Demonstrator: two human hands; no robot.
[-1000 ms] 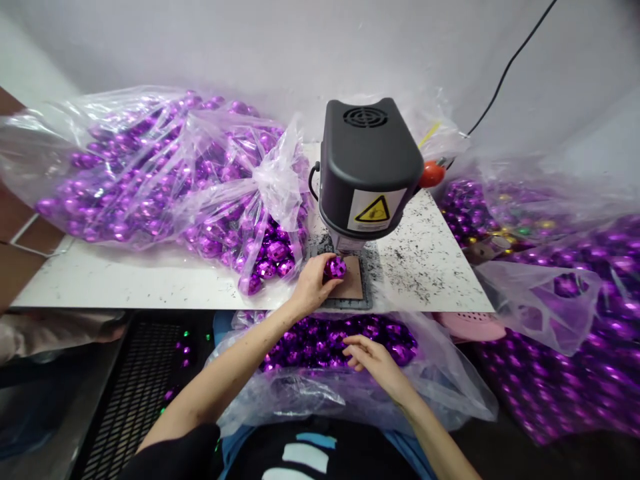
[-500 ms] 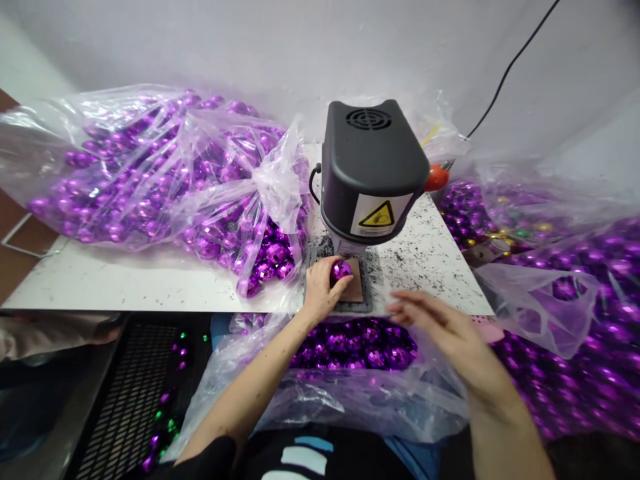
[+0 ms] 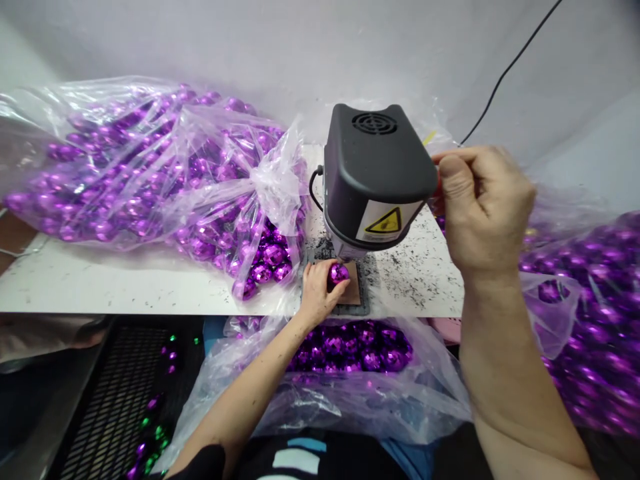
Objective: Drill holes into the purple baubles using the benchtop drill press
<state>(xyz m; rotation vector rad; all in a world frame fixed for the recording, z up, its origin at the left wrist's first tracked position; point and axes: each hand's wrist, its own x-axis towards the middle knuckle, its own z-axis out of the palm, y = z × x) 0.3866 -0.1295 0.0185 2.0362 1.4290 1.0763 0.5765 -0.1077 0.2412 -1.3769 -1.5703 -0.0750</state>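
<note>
A shiny purple ball (image 3: pixel 339 273) is held between the thumb and fingers of my left hand (image 3: pixel 320 288), above a brown pad on the base plate (image 3: pixel 356 309) of a black press machine (image 3: pixel 380 153). The machine's head, with a yellow warning label (image 3: pixel 387 221), stands right over the ball. At the machine's right side my right hand (image 3: pixel 483 207) is closed around the red knob, which my fingers mostly hide. An open plastic bag of purple balls (image 3: pixel 355 347) lies below the table edge, near my lap.
A tied clear bag of purple balls (image 3: pixel 150 173) covers the left of the white table (image 3: pixel 125 280). More bagged purple balls (image 3: pixel 600 320) fill the right side. A black mesh crate (image 3: pixel 110 393) stands lower left, beside small green and purple beads (image 3: pixel 157 437). A cable hangs on the wall.
My right hand has risen from the table's front edge to the red knob and closed on it. My left hand keeps the ball at the pad. The view has shifted slightly.
</note>
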